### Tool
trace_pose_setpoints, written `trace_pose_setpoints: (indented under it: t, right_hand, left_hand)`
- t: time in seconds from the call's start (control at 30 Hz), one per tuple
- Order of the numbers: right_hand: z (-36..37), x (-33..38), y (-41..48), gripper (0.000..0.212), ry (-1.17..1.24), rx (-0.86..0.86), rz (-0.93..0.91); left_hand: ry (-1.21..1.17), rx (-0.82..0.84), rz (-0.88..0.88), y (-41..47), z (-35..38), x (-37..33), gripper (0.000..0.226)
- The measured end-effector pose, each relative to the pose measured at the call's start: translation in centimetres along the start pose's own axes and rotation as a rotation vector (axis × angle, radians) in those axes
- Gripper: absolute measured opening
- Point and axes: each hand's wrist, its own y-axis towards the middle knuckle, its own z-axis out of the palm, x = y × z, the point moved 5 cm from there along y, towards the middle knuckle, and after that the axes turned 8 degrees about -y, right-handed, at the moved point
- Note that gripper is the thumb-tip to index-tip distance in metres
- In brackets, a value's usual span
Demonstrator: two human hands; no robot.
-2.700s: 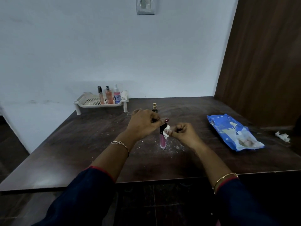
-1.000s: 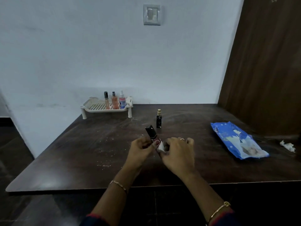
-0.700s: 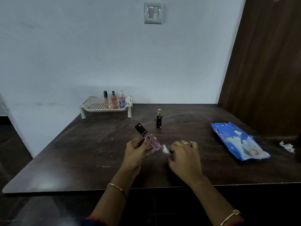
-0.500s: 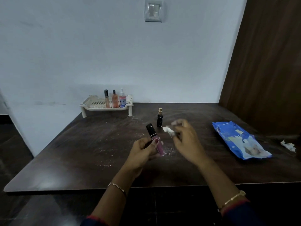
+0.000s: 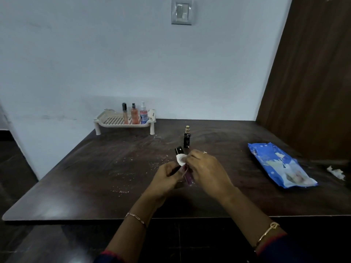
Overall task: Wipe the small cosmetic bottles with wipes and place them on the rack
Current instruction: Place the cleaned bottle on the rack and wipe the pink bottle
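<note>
Our left grip (image 5: 167,179) is closed around the pink lip gloss tube (image 5: 189,177), which leans over the desk (image 5: 95,177). Our right grip (image 5: 207,171) pinches a white wipe (image 5: 180,160) against the tube's black cap. At 12 o'clock from them a black perfume bottle (image 5: 187,138) stands upright on the desk. At 11 o'clock the rack (image 5: 106,121) carries three bottles (image 5: 134,115). At 3 o'clock lies the blue wipes pack (image 5: 281,166).

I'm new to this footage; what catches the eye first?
In the middle, the left hand holds a pink tube while the right hand pinches a white wipe near its black cap. A blue wipes pack lies to the right; three bottles stand on the rack, far left.
</note>
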Motion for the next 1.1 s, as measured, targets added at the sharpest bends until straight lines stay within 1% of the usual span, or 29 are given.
trace_pose_setpoints:
  t: [0.1, 0.23, 0.37, 0.53, 0.63, 0.7, 0.8, 0.93, 1.03, 1.1]
  right_hand:
    - [-0.4, -1.0, 0.8, 0.022, 0.006, -0.04, 0.054]
    - [-0.7, -1.6, 1.9, 0.025, 0.023, -0.165, 0.165]
    - [0.1, -0.7, 0.6, 0.024, 0.073, -0.175, 0.214]
    - [0.2, -1.3, 0.6, 0.021, 0.068, -0.172, 0.217]
    - [0.0, -1.8, 1.4, 0.025, 0.119, -0.201, 0.285]
    - [0.3, -1.6, 1.4, 0.023, 0.132, -0.185, 0.311]
    - [0.7, -1.2, 0.4, 0.022, 0.136, -0.141, 0.31]
    - [0.4, -0.6, -0.9, 0.02, 0.144, -0.106, 0.259]
    - [0.0, -0.8, -0.5, 0.021, 0.102, -0.11, 0.235]
    - [-0.1, -1.1, 0.4, 0.022, 0.096, -0.142, 0.231]
  left_hand:
    - [0.065, 0.045, -0.005, 0.0, 0.8, -0.2, 0.016]
    - [0.094, 0.048, 0.004, 0.3, 1.2, -0.6, 0.014]
    - [0.078, 0.012, 0.014, 0.3, 0.7, -0.4, 0.016]
    - [0.063, 0.038, 0.008, 0.0, 1.2, -0.2, 0.014]
    - [0.085, 0.046, -0.003, 0.0, 1.5, -0.2, 0.014]
    - [0.088, 0.042, 0.003, 0.0, 1.5, -0.2, 0.015]
    - [0.039, 0.024, 0.026, -0.2, 1.2, -0.4, 0.019]
    - [0.055, 0.04, 0.04, 0.0, 0.7, -0.3, 0.018]
    - [0.097, 0.056, 0.043, 0.0, 0.9, -0.3, 0.019]
    - [0.122, 0.072, 0.035, -0.1, 1.0, -0.4, 0.019]
